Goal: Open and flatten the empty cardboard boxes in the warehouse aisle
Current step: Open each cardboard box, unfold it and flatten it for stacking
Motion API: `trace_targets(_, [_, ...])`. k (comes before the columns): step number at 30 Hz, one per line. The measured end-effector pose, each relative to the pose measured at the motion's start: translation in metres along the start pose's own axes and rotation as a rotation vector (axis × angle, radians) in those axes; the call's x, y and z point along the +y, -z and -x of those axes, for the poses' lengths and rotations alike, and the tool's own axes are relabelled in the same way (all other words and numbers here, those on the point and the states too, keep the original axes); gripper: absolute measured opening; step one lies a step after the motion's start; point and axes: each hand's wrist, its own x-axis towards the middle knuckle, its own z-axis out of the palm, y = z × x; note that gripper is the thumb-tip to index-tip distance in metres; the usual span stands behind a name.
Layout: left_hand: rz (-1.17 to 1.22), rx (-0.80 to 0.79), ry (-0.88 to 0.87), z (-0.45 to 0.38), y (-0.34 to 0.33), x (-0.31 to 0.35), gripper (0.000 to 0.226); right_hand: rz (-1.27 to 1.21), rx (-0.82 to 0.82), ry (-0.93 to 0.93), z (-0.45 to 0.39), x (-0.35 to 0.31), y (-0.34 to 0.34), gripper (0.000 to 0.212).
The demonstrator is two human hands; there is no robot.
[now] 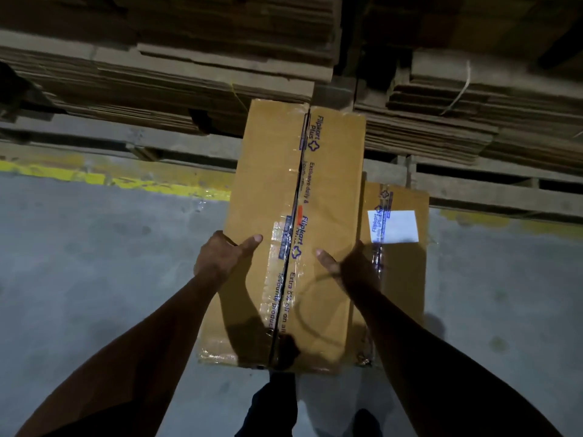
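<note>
A long brown cardboard box with clear printed tape along its split centre seam is held up in front of me. My left hand grips its left side, thumb lying on the top face. My right hand grips its right side, thumb also on top. The fingers of both hands are hidden behind the box's sides. A second brown box with a white label sits on the floor to the right, partly behind the held box.
Stacks of flattened cardboard rest on wooden pallets along the far side. A worn yellow line marks the grey concrete floor. My legs and a shoe show at the bottom.
</note>
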Motion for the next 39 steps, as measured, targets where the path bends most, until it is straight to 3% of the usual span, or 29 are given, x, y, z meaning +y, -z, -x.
trace_targets(5, [0.149,0.022,0.033,-0.008,-0.006,-0.015,0.057,-0.151,0.017,-0.003,-0.003,0.004,-0.015,0.099])
trace_targets(11, [0.132,0.102,0.035,0.012,-0.001,-0.006,0.060,-0.182,0.073,0.034,0.009,0.003,-0.011,0.104])
trace_targets(17, [0.099,0.198,0.071,0.075,0.002,-0.001,0.068,-0.092,0.109,0.079,0.047,0.019,0.018,0.096])
trace_targets(27, [0.169,0.410,0.127,0.242,-0.027,-0.046,0.070,0.048,0.046,0.271,0.149,0.091,0.055,0.105])
trace_targets(39, [0.393,0.555,0.467,0.474,-0.095,-0.155,0.083,0.314,-0.166,0.465,0.283,0.186,0.048,0.087])
